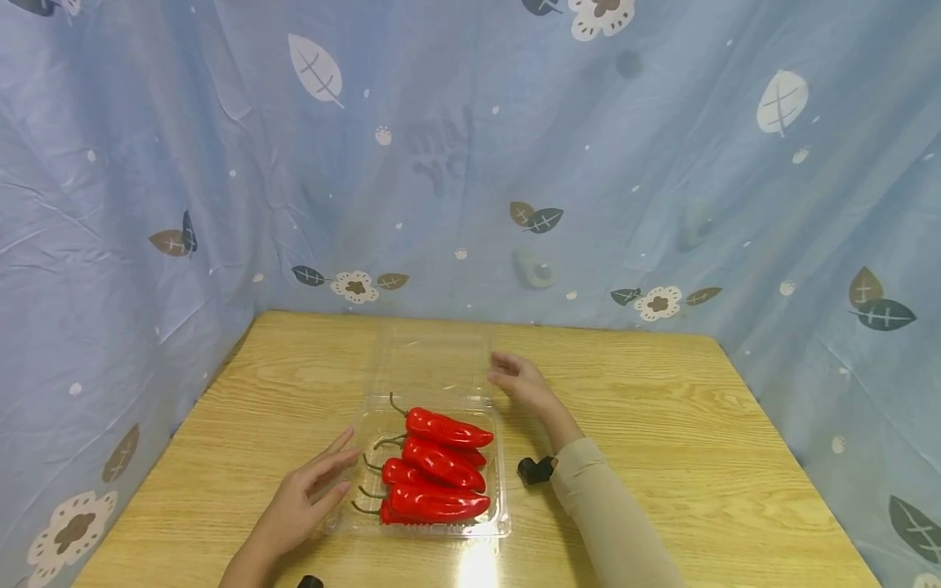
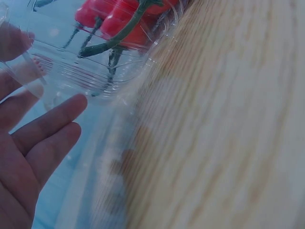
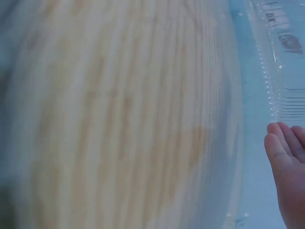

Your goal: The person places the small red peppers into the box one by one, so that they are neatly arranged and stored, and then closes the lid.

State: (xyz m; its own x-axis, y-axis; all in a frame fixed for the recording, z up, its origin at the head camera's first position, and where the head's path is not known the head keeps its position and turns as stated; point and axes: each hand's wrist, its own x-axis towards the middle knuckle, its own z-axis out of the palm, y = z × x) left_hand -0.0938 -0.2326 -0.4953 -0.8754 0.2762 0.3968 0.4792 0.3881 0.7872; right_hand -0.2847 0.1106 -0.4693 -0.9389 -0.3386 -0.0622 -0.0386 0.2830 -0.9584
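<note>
A clear plastic clamshell container point(image 1: 502, 498) lies on the table, its hinged lid point(image 1: 434, 363) folded back toward the far side. Several glossy red peppers point(image 1: 441, 464) with green stems are piled in its base, stems pointing left. Beside the base's left wall is my left hand point(image 1: 297, 498), fingers spread and lightly bent; in the left wrist view some fingertips point(image 2: 71, 109) are right at the clear plastic. My right hand point(image 1: 524, 382) is at the lid's right edge, fingers extended toward it and pinching nothing. In the right wrist view its fingertips point(image 3: 276, 130) appear just below the plastic.
A small black object point(image 1: 535, 470) shows by the right sleeve, and another point(image 1: 310, 581) by the left wrist. The wood-grain table point(image 1: 662, 425) stretches to both sides. A blue patterned curtain point(image 1: 470, 163) hangs behind and beside it.
</note>
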